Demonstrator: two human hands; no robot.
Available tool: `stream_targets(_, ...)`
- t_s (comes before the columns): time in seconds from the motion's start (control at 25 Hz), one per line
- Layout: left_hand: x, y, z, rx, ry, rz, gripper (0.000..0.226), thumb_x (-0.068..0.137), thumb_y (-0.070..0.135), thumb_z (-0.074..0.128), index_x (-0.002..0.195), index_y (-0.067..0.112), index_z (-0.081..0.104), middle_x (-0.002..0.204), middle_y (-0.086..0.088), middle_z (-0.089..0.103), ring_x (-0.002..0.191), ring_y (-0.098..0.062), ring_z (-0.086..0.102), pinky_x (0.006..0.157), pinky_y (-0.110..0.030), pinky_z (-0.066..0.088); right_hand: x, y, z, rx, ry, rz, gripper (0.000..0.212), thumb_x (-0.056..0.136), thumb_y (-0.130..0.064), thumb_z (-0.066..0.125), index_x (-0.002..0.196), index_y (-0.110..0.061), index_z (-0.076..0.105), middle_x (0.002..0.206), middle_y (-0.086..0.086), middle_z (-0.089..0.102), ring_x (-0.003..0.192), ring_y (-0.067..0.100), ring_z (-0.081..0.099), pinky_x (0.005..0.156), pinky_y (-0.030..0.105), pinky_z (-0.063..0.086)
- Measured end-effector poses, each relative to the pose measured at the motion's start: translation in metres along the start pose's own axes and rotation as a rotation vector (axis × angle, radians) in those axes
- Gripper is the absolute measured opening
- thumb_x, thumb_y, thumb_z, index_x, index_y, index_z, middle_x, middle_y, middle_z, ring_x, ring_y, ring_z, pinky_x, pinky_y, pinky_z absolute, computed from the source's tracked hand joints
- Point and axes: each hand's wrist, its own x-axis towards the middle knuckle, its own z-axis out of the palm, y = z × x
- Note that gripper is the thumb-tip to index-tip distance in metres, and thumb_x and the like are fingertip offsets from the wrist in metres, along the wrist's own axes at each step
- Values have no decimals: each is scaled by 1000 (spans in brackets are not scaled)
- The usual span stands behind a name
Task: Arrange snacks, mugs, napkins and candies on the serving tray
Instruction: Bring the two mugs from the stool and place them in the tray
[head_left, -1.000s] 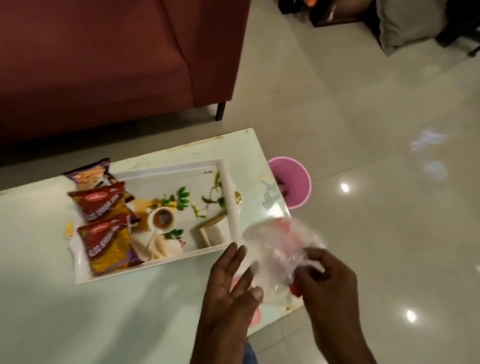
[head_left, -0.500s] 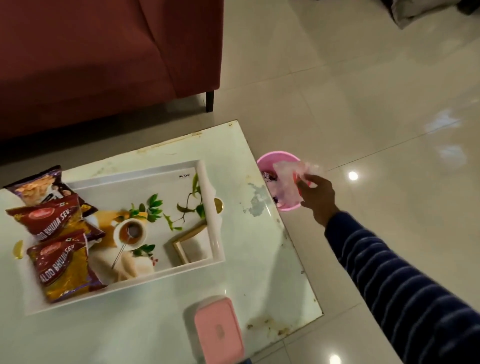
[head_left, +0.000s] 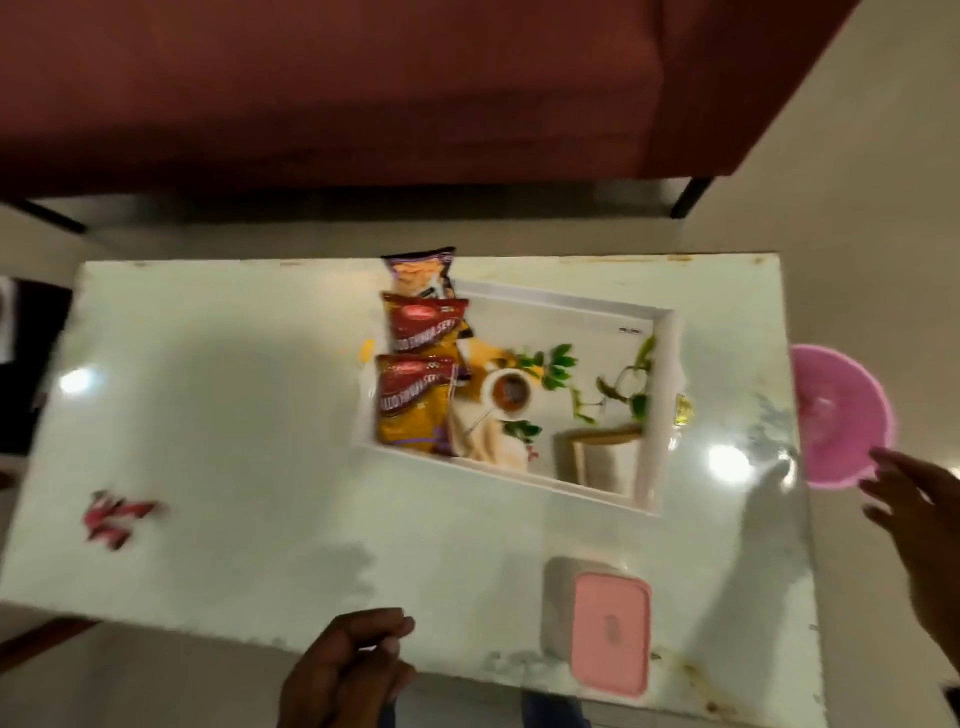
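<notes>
A white serving tray (head_left: 658, 415) with a printed leaf-and-cup picture lies on the pale table (head_left: 260, 415). Three snack packets overlap its left end: a purple one (head_left: 420, 270) at the back and two red-and-yellow ones (head_left: 423, 327) (head_left: 413, 402). A small heap of red-wrapped candies (head_left: 115, 517) lies far left on the table. My left hand (head_left: 349, 670) rests at the table's near edge, fingers curled, nothing seen in it. My right hand (head_left: 919, 525) hovers with spread fingers, empty, just beside the pink bin (head_left: 839, 421).
A pink-lidded box (head_left: 612, 631) sits near the table's front right. The pink bin stands on the floor past the table's right edge. A dark red sofa (head_left: 363, 88) runs along the far side.
My right hand let go of the crumpled clear plastic at the pink bin and is now empty. The view swung left, bringing the whole table and the candies into sight.
</notes>
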Motion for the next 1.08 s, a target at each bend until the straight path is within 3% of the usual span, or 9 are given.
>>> stream_targets(0.12, 3, -3, -44, -39, 12, -36, 25, 86, -19, 56, 84, 1, 71, 81, -11, 77, 48, -20, 63, 48, -18, 51, -65, -22, 26, 32, -6, 19, 32, 103, -12, 47, 133, -1, 55, 98, -12, 64, 86, 8, 62, 82, 29, 50)
stream_targets(0.24, 14, -10, -92, -30, 65, -70, 24, 87, -14, 59, 86, 6, 72, 80, -6, 78, 52, -16, 67, 49, -22, 54, -125, -40, 60, 54, -52, 49, 22, 104, -4, 40, 111, -11, 60, 70, -23, 71, 64, 0, 68, 60, 12, 53)
stream_targets(0.36, 39, -16, -159, -67, 147, -58, 25, 89, -13, 58, 87, 8, 71, 80, -5, 78, 53, -15, 67, 52, -27, 54, -182, -64, 120, 54, -117, 67, 33, 105, -2, 38, 92, -26, 58, 66, -26, 70, 58, -7, 67, 53, 6, 50)
stream_targets(0.52, 77, -12, -253, -203, 250, -50, 22, 89, -13, 56, 92, 4, 69, 80, -5, 78, 51, -13, 66, 47, -19, 50, -248, -88, 217, 81, -207, 103, 25, 105, -4, 39, 123, -1, 56, 73, -6, 70, 58, -5, 68, 50, 6, 50)
stream_targets(0.6, 93, -1, -287, -269, 263, -19, 20, 89, -14, 56, 91, 2, 69, 80, -7, 78, 50, -13, 65, 46, -18, 49, -277, -105, 258, 104, -241, 115, 30, 104, -5, 40, 132, 0, 51, 74, -12, 74, 74, 16, 73, 50, 9, 52)
stream_targets(0.68, 113, 24, -327, -311, 282, 53, 20, 88, -14, 57, 91, 1, 69, 80, -8, 78, 50, -14, 65, 46, -18, 49, -296, -129, 305, 135, -314, 181, 36, 106, -7, 37, 138, 6, 44, 111, 11, 71, 109, 50, 58, 70, 23, 58)
stream_targets(0.8, 142, 56, -375, -281, 307, 166, 19, 89, -9, 60, 91, 6, 70, 83, -7, 78, 55, -15, 66, 49, -18, 50, -328, -160, 347, -19, -498, 147, 46, 108, -18, 32, 142, 12, 36, 146, 36, 38, 135, 54, 35, 108, 50, 33)
stream_targets(0.92, 161, 66, -402, -266, 315, 183, 19, 90, -8, 59, 91, 8, 70, 83, -5, 78, 55, -14, 66, 50, -18, 49, -356, -179, 399, 7, -535, 96, 35, 105, -3, 35, 131, 17, 46, 127, 38, 52, 115, 55, 50, 90, 44, 40)
stream_targets(1.08, 169, 49, -413, -256, 364, 125, 21, 88, -12, 60, 88, 5, 70, 78, -3, 78, 50, -11, 64, 47, -17, 48, -392, -193, 453, -11, -572, 14, 17, 97, 5, 51, 106, 2, 65, 99, 21, 67, 88, 38, 64, 71, 42, 48)
